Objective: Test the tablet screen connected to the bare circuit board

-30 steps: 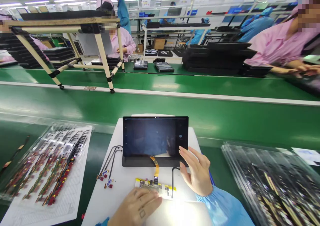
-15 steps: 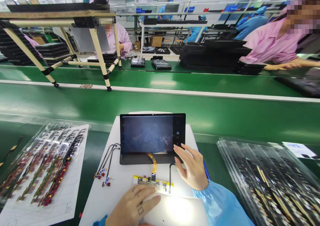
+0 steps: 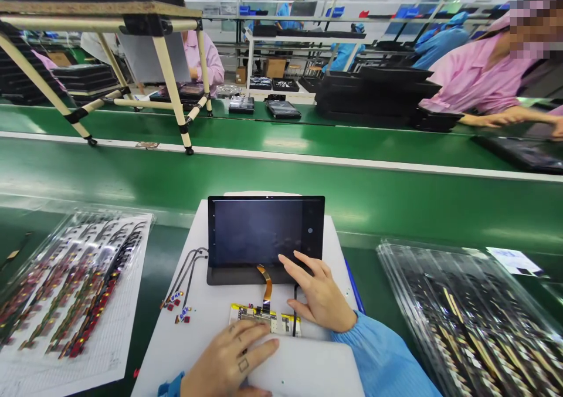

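The display (image 3: 259,230), upright on the white work surface (image 3: 171,344), should handle as light, stiff and fragile, best held by its side edges; the right hand (image 3: 319,294) spreads empty before it, while the left hand's (image 3: 231,356) grip, over the circuit board (image 3: 281,322), cannot be told.

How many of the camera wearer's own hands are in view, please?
2: the left hand overlaps the circuit board and the pale block, and the right hand is in front of the lower right of the screen.
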A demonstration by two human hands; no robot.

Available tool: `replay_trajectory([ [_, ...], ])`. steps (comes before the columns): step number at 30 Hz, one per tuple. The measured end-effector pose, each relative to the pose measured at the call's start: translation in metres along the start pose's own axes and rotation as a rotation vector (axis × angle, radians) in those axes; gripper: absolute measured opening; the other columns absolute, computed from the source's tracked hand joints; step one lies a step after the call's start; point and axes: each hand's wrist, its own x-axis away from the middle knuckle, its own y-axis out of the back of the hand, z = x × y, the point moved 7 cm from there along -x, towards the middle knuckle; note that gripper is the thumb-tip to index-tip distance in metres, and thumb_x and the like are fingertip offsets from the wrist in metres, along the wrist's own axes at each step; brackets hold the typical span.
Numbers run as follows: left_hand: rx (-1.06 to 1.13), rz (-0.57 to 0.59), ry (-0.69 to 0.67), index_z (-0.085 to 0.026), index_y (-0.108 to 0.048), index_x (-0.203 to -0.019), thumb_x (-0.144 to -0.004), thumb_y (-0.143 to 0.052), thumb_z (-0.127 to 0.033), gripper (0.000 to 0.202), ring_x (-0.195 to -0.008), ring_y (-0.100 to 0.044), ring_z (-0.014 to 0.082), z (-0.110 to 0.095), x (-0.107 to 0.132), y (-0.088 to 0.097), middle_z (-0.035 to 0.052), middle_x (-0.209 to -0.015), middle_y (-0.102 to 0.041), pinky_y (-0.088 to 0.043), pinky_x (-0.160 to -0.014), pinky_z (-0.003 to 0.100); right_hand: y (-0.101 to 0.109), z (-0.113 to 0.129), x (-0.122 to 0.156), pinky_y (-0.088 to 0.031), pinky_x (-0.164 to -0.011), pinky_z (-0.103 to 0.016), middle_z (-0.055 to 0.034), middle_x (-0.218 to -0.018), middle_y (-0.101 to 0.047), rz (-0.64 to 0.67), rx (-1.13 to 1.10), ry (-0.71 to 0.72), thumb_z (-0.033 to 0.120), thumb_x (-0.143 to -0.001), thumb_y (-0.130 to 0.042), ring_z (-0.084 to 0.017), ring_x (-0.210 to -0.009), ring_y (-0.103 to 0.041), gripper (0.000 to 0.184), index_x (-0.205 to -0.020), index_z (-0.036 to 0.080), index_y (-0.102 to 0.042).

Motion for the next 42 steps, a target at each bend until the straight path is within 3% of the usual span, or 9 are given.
replay_trajectory([
  [5,0.018,-0.05,0.014,-0.014,-0.047,-0.12,-0.087,-0.052,-0.04,0.042,-0.1,-0.062,0.0211,0.0,-0.003,0.005,0.0122,-0.107,-0.067,-0.054,-0.083,0.033,0.0,0.005,-0.009,-0.039,-0.083,-0.034,-0.0065,-0.118,-0.056,0.058,-0.003,0.036,0.043,-0.096,-0.024,-0.024,-0.111,-0.044,0.057,-0.141,0.007,-0.019],
  [10,0.01,-0.064,0.008,-0.014,-0.046,-0.12,-0.087,-0.05,-0.04,0.042,-0.099,-0.063,0.0216,-0.003,-0.006,0.009,0.0127,-0.105,-0.067,-0.055,-0.081,0.033,0.007,0.006,-0.012,-0.04,-0.082,-0.034,-0.0068,-0.112,-0.059,0.026,0.028,0.029,0.041,-0.097,-0.02,-0.023,-0.111,-0.046,0.057,-0.143,0.007,-0.012],
  [15,0.0,-0.069,0.006,-0.014,-0.046,-0.12,-0.088,-0.049,-0.04,0.042,-0.099,-0.063,0.0211,-0.002,-0.005,0.01,0.013,-0.106,-0.067,-0.054,-0.081,0.032,0.021,-0.004,-0.009,-0.041,-0.081,-0.033,-0.009,-0.11,-0.058,-0.065,0.084,-0.079,0.032,-0.097,-0.023,-0.021,-0.107,-0.05,0.051,-0.144,0.013,-0.012],
  [20,0.02,-0.074,-0.029,-0.013,-0.046,-0.12,-0.088,-0.046,-0.047,0.046,-0.098,-0.062,0.0203,-0.001,-0.005,0.011,0.0133,-0.104,-0.067,-0.053,-0.084,0.03,0.026,-0.007,0.002,-0.042,-0.08,-0.033,-0.0124,-0.114,-0.054,-0.065,0.138,-0.178,0.025,-0.095,-0.032,-0.022,-0.105,-0.051,0.051,-0.143,0.015,-0.019],
  [27,0.03,-0.048,-0.027,-0.013,-0.046,-0.12,-0.089,-0.045,-0.047,0.046,-0.1,-0.061,0.0198,-0.001,-0.004,0.008,0.0131,-0.106,-0.066,-0.051,-0.086,0.03,0.013,0.006,0.015,-0.04,-0.088,-0.036,-0.0052,-0.111,-0.06,0.025,0.178,-0.057,0.021,-0.095,-0.034,-0.023,-0.121,-0.042,0.052,-0.142,0.011,-0.016],
  [32,0.01,-0.063,-0.041,-0.012,-0.048,-0.118,-0.09,-0.04,-0.049,0.047,-0.098,-0.062,0.0203,0.0,-0.001,0.007,0.0134,-0.105,-0.067,-0.052,-0.084,0.031,0.008,0.006,0.016,-0.036,-0.093,-0.039,-0.0044,-0.109,-0.061,0.047,0.169,-0.037,0.018,-0.094,-0.035,-0.024,-0.132,-0.024,0.052,-0.141,0.008,-0.018],
  [38,0.017,-0.047,-0.044,-0.012,-0.048,-0.119,-0.09,-0.04,-0.049,0.048,-0.1,-0.061,0.0202,0.001,-0.001,0.004,0.0137,-0.106,-0.066,-0.051,-0.086,0.031,0.005,-0.001,0.021,-0.033,-0.092,-0.042,-0.0103,-0.13,-0.046,0.041,0.219,-0.134,0.026,-0.096,-0.031,-0.025,-0.134,-0.017,0.051,-0.142,0.011,-0.016],
  [42,-0.005,-0.061,-0.047,-0.012,-0.049,-0.119,-0.09,-0.041,-0.048,0.047,-0.099,-0.062,0.0209,0.0,-0.001,0.003,0.0131,-0.105,-0.067,-0.052,-0.083,0.031,0.005,-0.006,0.031,-0.034,-0.092,-0.044,-0.011,-0.126,-0.049,0.028,0.177,-0.2,0.027,-0.095,-0.033,-0.027,-0.132,-0.023,0.053,-0.141,0.009,-0.016],
])
